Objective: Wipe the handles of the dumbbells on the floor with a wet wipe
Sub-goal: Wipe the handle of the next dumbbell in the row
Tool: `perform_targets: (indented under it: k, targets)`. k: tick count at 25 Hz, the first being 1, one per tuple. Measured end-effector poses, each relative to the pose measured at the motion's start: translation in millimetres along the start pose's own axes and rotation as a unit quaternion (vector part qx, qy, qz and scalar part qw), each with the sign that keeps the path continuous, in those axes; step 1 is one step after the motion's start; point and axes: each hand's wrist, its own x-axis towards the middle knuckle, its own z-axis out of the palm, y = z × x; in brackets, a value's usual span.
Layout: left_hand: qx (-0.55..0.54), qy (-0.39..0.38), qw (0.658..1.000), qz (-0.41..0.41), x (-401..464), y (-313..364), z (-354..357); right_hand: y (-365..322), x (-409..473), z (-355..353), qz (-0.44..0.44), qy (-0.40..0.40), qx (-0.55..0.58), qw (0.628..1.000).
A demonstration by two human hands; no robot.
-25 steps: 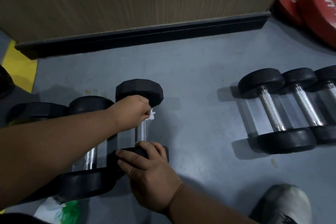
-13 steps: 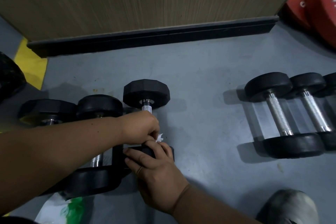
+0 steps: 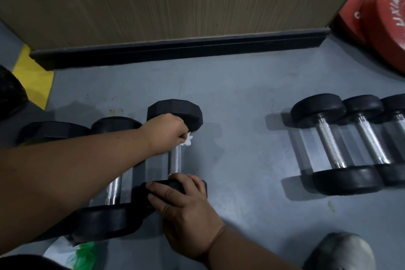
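Note:
A black dumbbell with a chrome handle [image 3: 174, 161] lies on the grey floor, rightmost in a left-hand row. My left hand [image 3: 165, 136] grips a white wet wipe [image 3: 187, 139] round the far end of that handle, just under the far head [image 3: 175, 112]. My right hand [image 3: 183, 208] holds the near head, fingers curled over its top. Two more dumbbells lie beside it to the left, one with its handle [image 3: 113, 190] partly under my left forearm. Another group of dumbbells [image 3: 331, 144] lies to the right.
A wooden panel with a black base strip [image 3: 179, 49] runs along the back. Red weight plates [image 3: 385, 22] lean at the upper right. A white and green packet [image 3: 74, 252] lies near the bottom left. My shoe [image 3: 341, 252] is at the bottom right.
My left hand slid with the wipe from the near end of the handle back up to the far end. My right hand has stayed on the near head.

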Motion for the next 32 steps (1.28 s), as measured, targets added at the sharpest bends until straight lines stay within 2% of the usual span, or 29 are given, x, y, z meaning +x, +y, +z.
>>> perform_targets:
  k: [4,9,14,17,20,23,25,28,32]
  targets:
    - [-0.047,-0.032,0.998,0.008,-10,6,0,0,3,-2,0.003,-0.004,-0.008,1.0]
    - [-0.056,-0.158,0.985,0.041,-27,27,10,-2,0,-7,0.003,-0.02,0.012,1.0]
    - [-0.047,-0.173,0.983,0.042,-32,29,3,-3,3,-17,0.01,-0.059,0.048,0.997]
    - [0.001,-0.16,0.986,0.048,-30,28,-4,3,6,-32,-0.011,-0.123,0.059,0.991]
    - [0.048,-0.154,0.985,0.059,-31,22,-12,20,13,-52,-0.115,-0.172,0.035,0.978]
    - [0.085,-0.12,0.986,0.077,-28,22,-36,38,22,-90,-0.176,-0.22,0.038,0.959]
    - [0.085,-0.082,0.99,0.072,-20,26,-64,49,30,-133,-0.207,-0.253,0.037,0.944]
    - [0.065,-0.021,0.995,0.073,-2,42,-97,74,39,-213,-0.258,-0.265,-0.027,0.929]
    - [0.024,0.051,0.995,0.081,30,92,-113,115,11,-311,-0.236,-0.268,-0.118,0.927]
